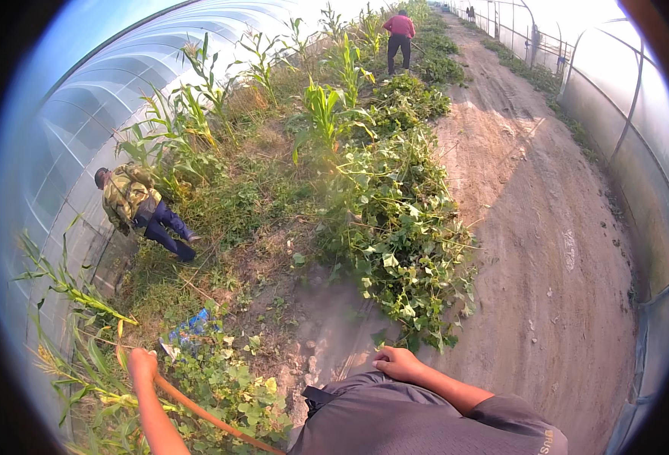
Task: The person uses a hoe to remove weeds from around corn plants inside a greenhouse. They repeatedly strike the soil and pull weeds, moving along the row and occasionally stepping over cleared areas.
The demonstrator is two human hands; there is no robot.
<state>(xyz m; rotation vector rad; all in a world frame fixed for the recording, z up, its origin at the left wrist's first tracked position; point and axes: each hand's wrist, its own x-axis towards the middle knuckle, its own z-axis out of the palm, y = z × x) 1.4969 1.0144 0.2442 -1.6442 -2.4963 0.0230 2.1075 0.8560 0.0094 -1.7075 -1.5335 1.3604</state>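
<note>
My left hand [143, 367] is closed around a long orange-brown wooden handle [212, 420]. The handle slants down to the right and passes out of view at the bottom edge by my body. Around that hand stand corn stalks [87, 298] and low leafy vines [243, 401]. My right hand [401, 364] is in front of my grey shirt [420, 418], its fingers curled in and nothing visible in them. Just beyond it lies a thick heap of green vines [405, 256]. The far end of the handle is not clear to see.
A person in a camouflage jacket [129, 193] is among weeds at left. Another in a red top [400, 25] stands farther up the row. A blue plastic bag [192, 330] lies in the plants. A dirt path [545, 273] runs along the translucent greenhouse wall [653, 227].
</note>
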